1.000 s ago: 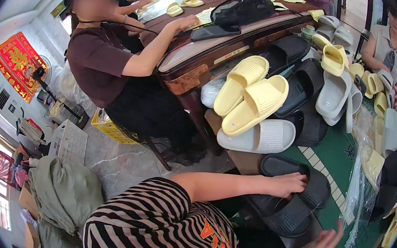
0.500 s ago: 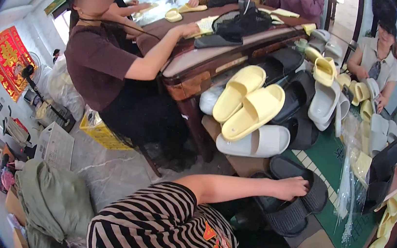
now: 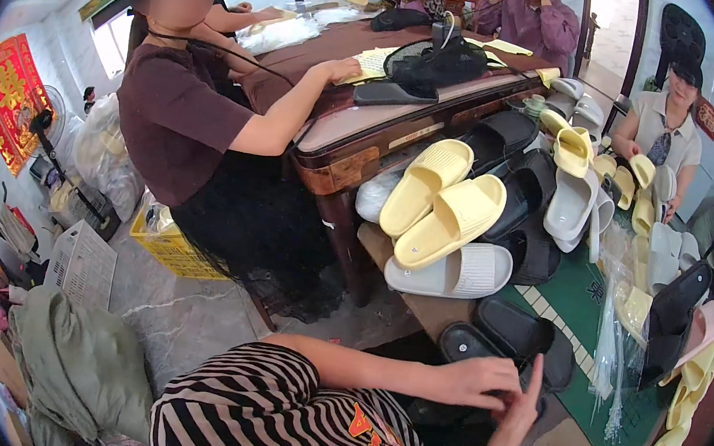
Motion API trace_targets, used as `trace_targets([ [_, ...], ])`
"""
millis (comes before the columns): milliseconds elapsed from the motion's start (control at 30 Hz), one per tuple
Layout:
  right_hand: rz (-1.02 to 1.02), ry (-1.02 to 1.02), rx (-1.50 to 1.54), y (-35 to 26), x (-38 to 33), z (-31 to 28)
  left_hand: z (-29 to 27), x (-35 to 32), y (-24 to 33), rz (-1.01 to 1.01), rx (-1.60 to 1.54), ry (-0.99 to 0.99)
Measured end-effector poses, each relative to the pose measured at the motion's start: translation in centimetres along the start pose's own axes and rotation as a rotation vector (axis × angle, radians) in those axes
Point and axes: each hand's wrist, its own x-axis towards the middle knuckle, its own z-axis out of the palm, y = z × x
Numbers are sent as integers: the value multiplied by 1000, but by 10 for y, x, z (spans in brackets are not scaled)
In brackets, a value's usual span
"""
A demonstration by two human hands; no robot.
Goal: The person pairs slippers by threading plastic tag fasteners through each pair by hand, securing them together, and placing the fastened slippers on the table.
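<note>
My left hand (image 3: 475, 382) reaches in from the striped sleeve, fingers loosely bent and apart, nothing visible in them. Close against its fingertips is my right hand (image 3: 514, 424), index finger stretched upward; a small item between the hands would be hidden. Just beyond them lies a pair of black slide slippers, one slipper (image 3: 517, 322) behind the other. The nearer slipper (image 3: 465, 341) has a small pale round mark on its insole and is partly covered by my hands. A light grey slipper (image 3: 482, 271) and yellow slippers (image 3: 454, 221) are stacked behind the black pair.
More grey slippers (image 3: 573, 199) and black slippers pile along the table's far side. Clear plastic bags (image 3: 612, 340) lie on the green mat (image 3: 574, 292). Yellow slippers (image 3: 680, 414) line the right edge. Co-workers sit around the brown table (image 3: 289, 87) and at the right.
My left hand has left the black slippers and drawn back toward me. My right hand has come into view beside it. A co-worker at the far table has lifted yellow slippers.
</note>
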Motion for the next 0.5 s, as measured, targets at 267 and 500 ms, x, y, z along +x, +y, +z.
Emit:
trace_targets([
  [267,75,-12,218,-16,-13,25,1,-15,7,-117,-118,61],
  [500,-147,99,-147,-13,-18,26,-35,-29,-5,-402,-276,241],
])
